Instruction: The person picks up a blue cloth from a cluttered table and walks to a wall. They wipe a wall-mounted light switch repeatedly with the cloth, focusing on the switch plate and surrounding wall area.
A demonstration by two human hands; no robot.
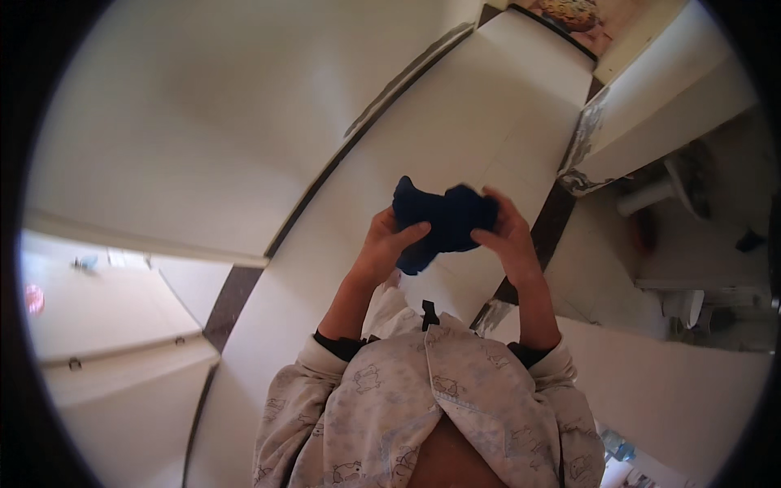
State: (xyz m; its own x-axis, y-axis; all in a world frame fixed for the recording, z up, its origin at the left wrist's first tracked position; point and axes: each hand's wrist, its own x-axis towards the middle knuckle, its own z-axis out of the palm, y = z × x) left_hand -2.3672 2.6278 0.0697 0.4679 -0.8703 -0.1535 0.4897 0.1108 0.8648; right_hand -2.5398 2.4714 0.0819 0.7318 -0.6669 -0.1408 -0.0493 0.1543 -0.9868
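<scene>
A crumpled dark navy cloth [446,213] is held up in front of my body, above a pale tiled floor. My left hand [390,242] grips it at its left side, thumb lying over the front. My right hand [504,232] grips the right side, fingertips curled around the edge and thumb on the front. Some fingertips of both hands are hidden by the cloth. Below it, my patterned light jacket and pale legwear show.
A white wall [203,122] with dark skirting runs along the left. At lower left, an opening shows a pale cabinet [122,309]. On the right, a dim doorway shows a sink [667,191] and other white fixtures, beside a door frame [618,114] with patchy marks.
</scene>
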